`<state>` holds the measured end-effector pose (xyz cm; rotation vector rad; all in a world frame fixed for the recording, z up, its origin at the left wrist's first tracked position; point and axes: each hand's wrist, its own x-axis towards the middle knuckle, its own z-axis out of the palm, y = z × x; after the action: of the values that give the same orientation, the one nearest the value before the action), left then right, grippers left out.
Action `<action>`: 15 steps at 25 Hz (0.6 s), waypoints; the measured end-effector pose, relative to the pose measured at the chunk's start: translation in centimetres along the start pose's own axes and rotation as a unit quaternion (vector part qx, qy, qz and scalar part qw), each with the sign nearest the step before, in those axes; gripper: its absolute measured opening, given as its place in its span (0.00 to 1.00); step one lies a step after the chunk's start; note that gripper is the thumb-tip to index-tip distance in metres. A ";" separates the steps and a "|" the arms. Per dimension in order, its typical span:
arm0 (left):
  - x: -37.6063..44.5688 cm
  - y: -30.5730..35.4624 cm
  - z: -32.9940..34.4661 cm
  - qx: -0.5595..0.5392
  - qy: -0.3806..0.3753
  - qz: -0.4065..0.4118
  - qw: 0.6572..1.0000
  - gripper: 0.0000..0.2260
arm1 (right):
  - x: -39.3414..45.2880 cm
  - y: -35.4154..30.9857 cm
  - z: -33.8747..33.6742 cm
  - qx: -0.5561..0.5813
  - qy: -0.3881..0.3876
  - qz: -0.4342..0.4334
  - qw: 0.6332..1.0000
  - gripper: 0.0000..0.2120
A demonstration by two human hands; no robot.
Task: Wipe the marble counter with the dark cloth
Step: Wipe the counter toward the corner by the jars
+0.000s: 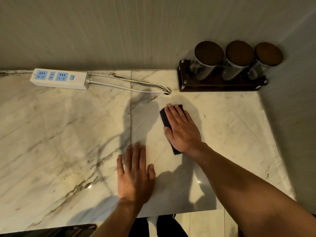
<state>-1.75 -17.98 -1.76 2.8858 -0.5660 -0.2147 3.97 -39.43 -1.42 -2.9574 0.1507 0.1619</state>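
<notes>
A white power strip (60, 79) lies at the far left by the wall. Bare marble counter (51, 134) spreads before it. The left hand (135, 173) rests flat, fingers spread, near the front edge. The right hand (182, 128) presses flat on the dark cloth (164, 118). A jar rack (222, 79) fills the far right corner.

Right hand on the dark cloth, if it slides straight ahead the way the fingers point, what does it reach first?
Probably the white cables where they drop into the counter hole, ahead of the right hand and dark cloth. The jar rack sits off to the right.
</notes>
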 end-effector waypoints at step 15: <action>0.1 0.0 -0.3 -0.002 -0.015 -0.005 1.000 0.28 | 2.2 -1.1 0.1 0.087 0.082 0.335 0.935 0.31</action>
<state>-1.62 -17.98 -1.46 2.8867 -0.5545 -0.2603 6.25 -38.54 -1.56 -2.6155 1.1290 -0.0169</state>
